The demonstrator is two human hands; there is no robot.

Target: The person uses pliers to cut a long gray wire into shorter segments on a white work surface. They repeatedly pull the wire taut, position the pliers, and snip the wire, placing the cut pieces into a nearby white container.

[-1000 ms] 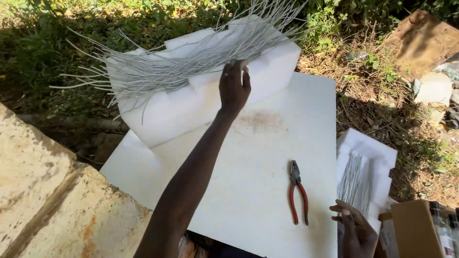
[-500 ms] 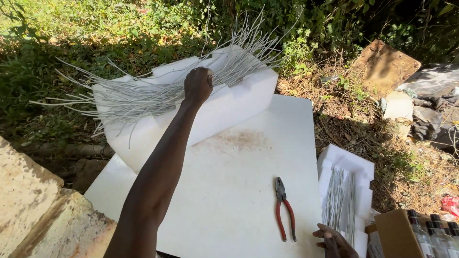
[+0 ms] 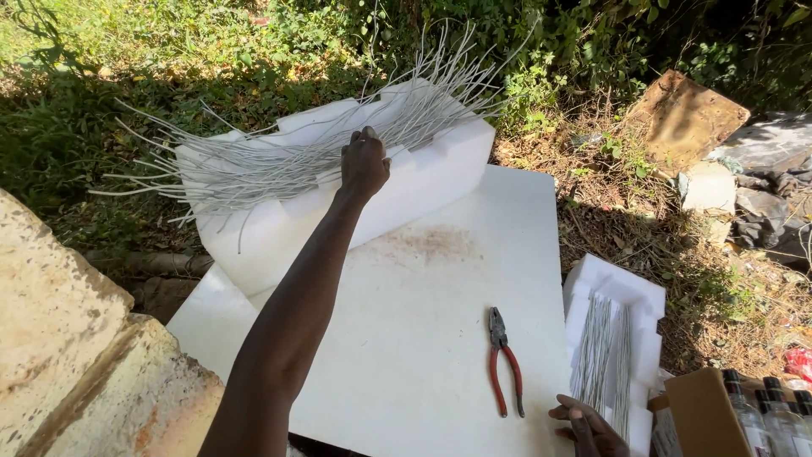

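Wires (image 3: 279, 165) lie bundled in the foam tray (image 3: 423, 182); the left hand (image 3: 364, 162) pinches some there. Beyond the red-handled pliers (image 3: 503, 362), the right hand (image 3: 588, 423) rests spread.

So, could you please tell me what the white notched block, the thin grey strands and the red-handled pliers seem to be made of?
White notched block: probably foam, matte with thick moulded edges. Thin grey strands: likely coated wire, springy and splayed. Red-handled pliers: dark metal jaws, glossy plastic-looking grips.
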